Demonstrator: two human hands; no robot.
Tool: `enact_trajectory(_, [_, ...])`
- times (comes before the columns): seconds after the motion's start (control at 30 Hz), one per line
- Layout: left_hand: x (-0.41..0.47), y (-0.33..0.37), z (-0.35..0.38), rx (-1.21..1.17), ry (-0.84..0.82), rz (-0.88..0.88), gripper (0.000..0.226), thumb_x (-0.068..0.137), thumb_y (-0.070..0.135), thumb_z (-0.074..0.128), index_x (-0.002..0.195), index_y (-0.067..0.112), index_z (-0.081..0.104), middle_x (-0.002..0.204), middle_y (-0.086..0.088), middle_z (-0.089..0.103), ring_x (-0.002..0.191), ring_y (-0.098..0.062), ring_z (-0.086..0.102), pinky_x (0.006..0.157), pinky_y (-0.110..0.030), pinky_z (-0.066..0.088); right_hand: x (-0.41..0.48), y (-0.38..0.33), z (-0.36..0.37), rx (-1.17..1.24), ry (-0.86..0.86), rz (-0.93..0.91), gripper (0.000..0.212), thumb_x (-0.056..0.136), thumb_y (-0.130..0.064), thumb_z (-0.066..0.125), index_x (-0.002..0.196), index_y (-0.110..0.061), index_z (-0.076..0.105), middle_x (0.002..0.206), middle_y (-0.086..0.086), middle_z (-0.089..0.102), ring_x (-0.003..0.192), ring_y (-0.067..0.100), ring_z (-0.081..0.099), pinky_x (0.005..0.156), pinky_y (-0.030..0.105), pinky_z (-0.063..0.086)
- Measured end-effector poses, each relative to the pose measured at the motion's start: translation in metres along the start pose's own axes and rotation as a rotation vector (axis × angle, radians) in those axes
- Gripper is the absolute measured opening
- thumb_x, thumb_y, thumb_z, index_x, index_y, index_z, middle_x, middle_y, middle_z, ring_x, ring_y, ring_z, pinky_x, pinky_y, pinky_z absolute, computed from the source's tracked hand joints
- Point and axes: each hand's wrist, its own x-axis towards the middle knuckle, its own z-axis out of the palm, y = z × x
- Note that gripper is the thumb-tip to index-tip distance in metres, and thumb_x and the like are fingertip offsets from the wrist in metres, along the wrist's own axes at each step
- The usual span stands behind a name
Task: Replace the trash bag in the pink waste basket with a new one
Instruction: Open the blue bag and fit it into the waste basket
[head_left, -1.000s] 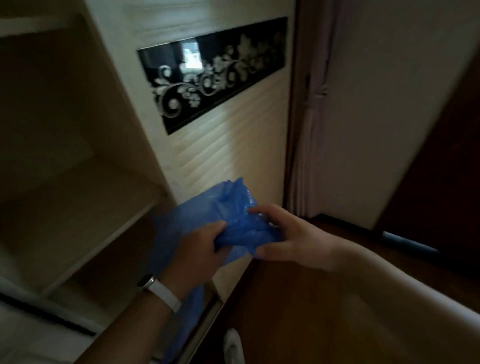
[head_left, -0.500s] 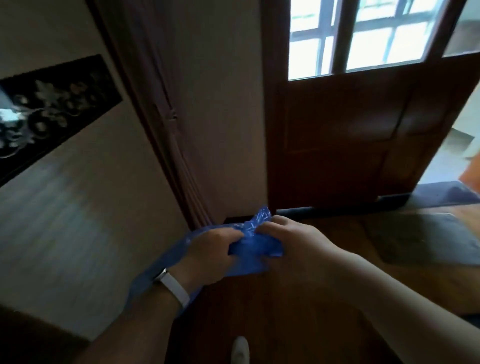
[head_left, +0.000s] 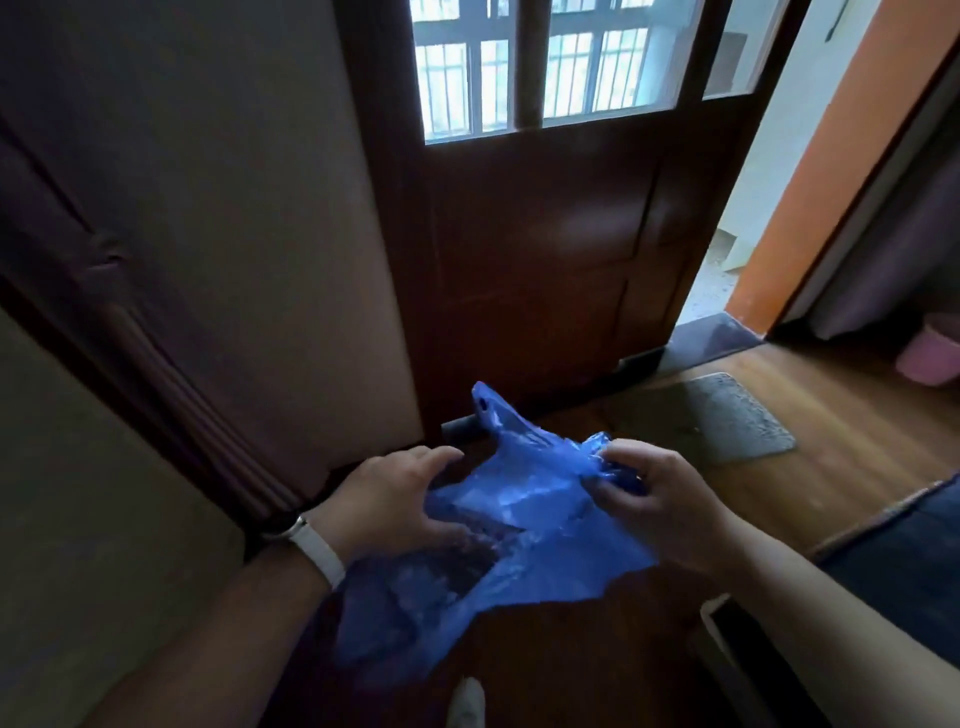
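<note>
- A dark wooden door (head_left: 524, 249) with a barred window pane is standing straight ahead, and daylight is coming through the open gap at its right.
- The wooden floor (head_left: 857, 457) is stretching away to the right, with a grey mat (head_left: 727, 421) lying on it near the door's foot.
- The blue trash bag (head_left: 535, 525) is hanging in the air between the two hands, low in the middle of the view. It is partly spread, with one handle loop sticking up and its lower part drooping toward the floor.
- The left hand (head_left: 384, 504) is curling round the bag's left edge. Its thumb seems to be pressing into the film, though the dim light is making that grip hard to read.
- The right hand (head_left: 660, 493) is pinching the crumpled upper corner of the bag between fingertips and thumb.
- The pink waste basket (head_left: 930, 358) is sitting on the floor at the far right edge, well apart from the bag and half cut off. I cannot tell whether an old liner is in it.
- A white wristband (head_left: 317, 545) is circling the left wrist.
- Judging progress: the new bag is in hand and being opened out. Carrying it to the basket, lowering it in and folding its mouth over the rim are all remaining.
</note>
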Motion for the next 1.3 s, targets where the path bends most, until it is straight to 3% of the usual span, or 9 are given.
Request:
enact_trajectory(0.2, [0.085,-0.043,0.018,-0.534,-0.383,0.044,0.091,0.057,0.071,0.079,0.134,0.053,0.035,0.118,0.026,0.064,0.108,0.005,0.060,0.098,-0.032,0.049,0.059,0.004,-0.021,0.190,0.193,0.164,0.027,0.083,-0.037,0.071,0.080,-0.011,0.068,0.064,0.009,0.063,0.055,0.012,0.056,0.050,0.028,0.044])
enact_trajectory(0.33, [0.135,-0.045,0.030,-0.323,-0.338,0.065,0.056,0.070,0.052,0.066,0.121,0.044,0.045,0.103,0.017,0.068,0.094,-0.006,0.064,0.085,-0.033,0.053,0.083,0.011,-0.036,0.199,0.378,0.227,0.015,0.087,-0.025,0.071,0.076,-0.015,0.067,0.061,0.002,0.062,0.055,0.012,0.056,0.052,0.028,0.044])
enact_trajectory(0.47, [0.181,-0.049,0.031,-0.342,-0.241,-0.013,0.015,0.074,0.039,0.060,0.084,0.028,0.059,0.080,0.010,0.067,0.073,-0.007,0.063,0.069,-0.032,0.054,0.095,0.026,-0.060,0.127,0.581,0.294,0.017,0.083,-0.036,0.069,0.080,-0.020,0.067,0.062,0.002,0.063,0.056,0.016,0.057,0.057,0.036,0.047])
enact_trajectory(0.7, [0.261,-0.035,0.024,-0.342,-0.307,-0.121,0.020,0.079,0.030,0.065,0.066,0.016,0.060,0.061,0.005,0.062,0.056,-0.008,0.056,0.052,-0.024,0.043,0.106,0.097,-0.112,-0.017,0.933,0.423,0.022,0.074,-0.052,0.061,0.081,-0.032,0.067,0.066,-0.008,0.066,0.063,0.026,0.060,0.066,0.059,0.054])
enact_trajectory(0.83, [0.299,0.002,0.011,-0.856,-0.243,-0.202,0.010,0.083,0.014,0.066,0.074,0.012,0.064,0.061,-0.005,0.065,0.053,-0.019,0.061,0.051,-0.028,0.047,0.117,0.149,-0.133,-0.134,0.958,0.456,0.022,0.074,-0.050,0.058,0.087,-0.032,0.058,0.076,-0.009,0.064,0.074,0.022,0.061,0.075,0.047,0.053])
enact_trajectory(0.93, [0.332,0.035,0.000,-1.180,-0.196,-0.245,0.015,0.087,-0.005,0.056,0.090,0.007,0.064,0.066,-0.010,0.066,0.049,-0.016,0.059,0.043,-0.020,0.045,0.133,0.183,-0.152,-0.181,0.942,0.416,0.025,0.081,-0.032,0.064,0.106,-0.031,0.058,0.095,-0.006,0.062,0.086,0.019,0.061,0.079,0.033,0.047])
enact_trajectory(1.03, [0.376,0.073,-0.012,-1.390,-0.180,-0.213,0.031,0.084,-0.012,0.051,0.106,0.007,0.063,0.080,-0.013,0.069,0.053,-0.018,0.063,0.046,-0.023,0.048,0.155,0.215,-0.180,-0.133,0.884,0.475,0.012,0.087,-0.018,0.066,0.095,-0.026,0.062,0.083,-0.006,0.065,0.077,0.018,0.060,0.073,0.029,0.043])
enact_trajectory(1.17, [0.441,0.123,-0.020,-1.407,-0.201,-0.168,0.045,0.075,-0.004,0.061,0.115,0.015,0.063,0.092,-0.012,0.071,0.062,-0.019,0.067,0.061,-0.029,0.051,0.167,0.254,-0.228,-0.053,0.826,0.508,0.012,0.087,-0.018,0.065,0.076,-0.021,0.060,0.065,-0.002,0.064,0.062,0.017,0.059,0.063,0.038,0.047])
enact_trajectory(1.3, [0.500,0.184,-0.015,-1.251,-0.093,-0.193,0.018,0.089,-0.004,0.057,0.101,0.007,0.065,0.075,-0.011,0.066,0.056,-0.016,0.058,0.052,-0.027,0.048,0.166,0.285,-0.282,-0.095,0.834,0.497,0.012,0.086,-0.016,0.065,0.075,-0.019,0.060,0.061,-0.004,0.059,0.057,0.013,0.054,0.060,0.035,0.044])
